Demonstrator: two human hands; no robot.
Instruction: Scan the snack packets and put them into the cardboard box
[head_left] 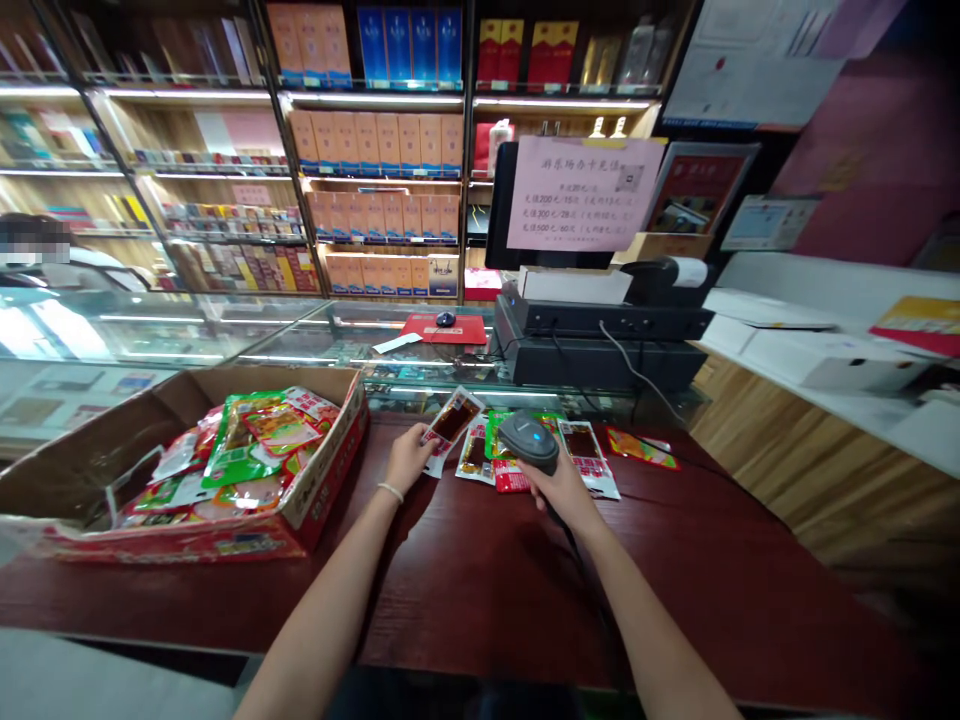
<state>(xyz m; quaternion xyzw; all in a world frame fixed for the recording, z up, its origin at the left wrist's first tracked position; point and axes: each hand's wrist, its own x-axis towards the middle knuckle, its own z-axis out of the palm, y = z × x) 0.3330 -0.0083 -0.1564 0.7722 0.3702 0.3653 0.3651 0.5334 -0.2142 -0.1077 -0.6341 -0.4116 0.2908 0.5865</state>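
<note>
My left hand [411, 458] pinches the lower end of a snack packet [454, 416] with a white and red edge and a dark brown window, tilted up off the counter. In my right hand [562, 490] is a dark grey barcode scanner [529, 440] with a small blue light on top. Its head is over several packets, partly hiding them. Among these are a white one with a dark window [474, 452], a green one [493, 432] and a red one [513, 476]. To the right of the scanner lies another white packet [589, 460].
An open cardboard box [330, 470] of snack packets stands on the left of the dark red counter [465, 590]. A flat packet [643, 448] lies further right by a cable. Behind are a monitor with a pink sign [581, 195], a black cash drawer [592, 362], a mouse [445, 319] and a person [67, 255].
</note>
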